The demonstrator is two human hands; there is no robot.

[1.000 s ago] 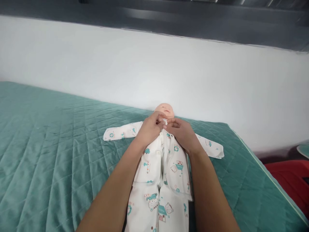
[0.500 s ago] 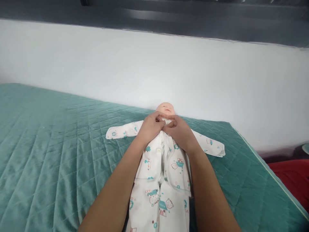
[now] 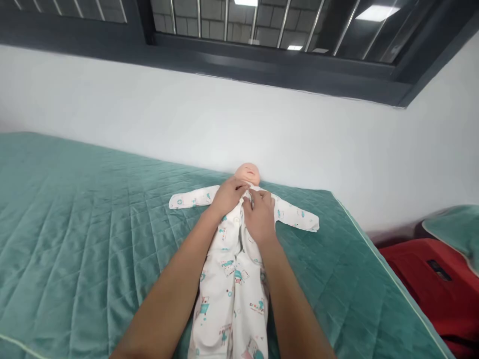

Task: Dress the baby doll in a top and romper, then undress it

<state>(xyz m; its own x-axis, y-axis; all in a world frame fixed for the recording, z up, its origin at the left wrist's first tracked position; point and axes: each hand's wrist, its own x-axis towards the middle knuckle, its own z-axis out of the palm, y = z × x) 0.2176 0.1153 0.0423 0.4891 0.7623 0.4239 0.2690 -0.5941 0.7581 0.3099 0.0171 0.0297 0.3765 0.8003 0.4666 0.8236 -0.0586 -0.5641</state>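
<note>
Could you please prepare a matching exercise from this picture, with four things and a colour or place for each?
Things:
1. Red object
2. Printed outfit
3. Window frame
4. Quilted cover

Colour or place:
A. green, spread beneath the outfit
B. dark, along the top of the view
C. low at the right edge
D. white, touched by the left hand and right hand

Pairs: 1-C, 2-D, 3-B, 4-A

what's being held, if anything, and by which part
The left hand and right hand touch the outfit at its upper front; whether either grips it cannot be told.
</note>
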